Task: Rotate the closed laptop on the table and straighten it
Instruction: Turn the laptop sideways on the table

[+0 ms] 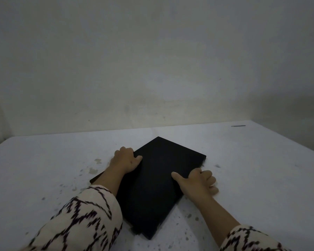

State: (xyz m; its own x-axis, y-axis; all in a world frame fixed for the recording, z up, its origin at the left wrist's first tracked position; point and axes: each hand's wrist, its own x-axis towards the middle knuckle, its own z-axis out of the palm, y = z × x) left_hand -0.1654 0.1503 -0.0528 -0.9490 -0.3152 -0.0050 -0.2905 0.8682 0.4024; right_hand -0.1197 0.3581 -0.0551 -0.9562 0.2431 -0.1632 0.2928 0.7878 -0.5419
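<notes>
A closed black laptop [158, 180] lies flat on the white table [252, 178], turned at an angle so one corner points away from me and another toward me. My left hand [125, 161] grips its left edge, thumb on the lid and fingers curled over the side. On the right edge sits my right hand [198, 182], thumb pressed on the lid and fingers folded against the side. My left forearm hides part of the laptop's near left edge and corner.
The table carries scattered grey stains, mostly left of and in front of the laptop. A small dark strip [238, 126] lies near the far right edge. A plain wall [152, 69] rises right behind the table's far edge.
</notes>
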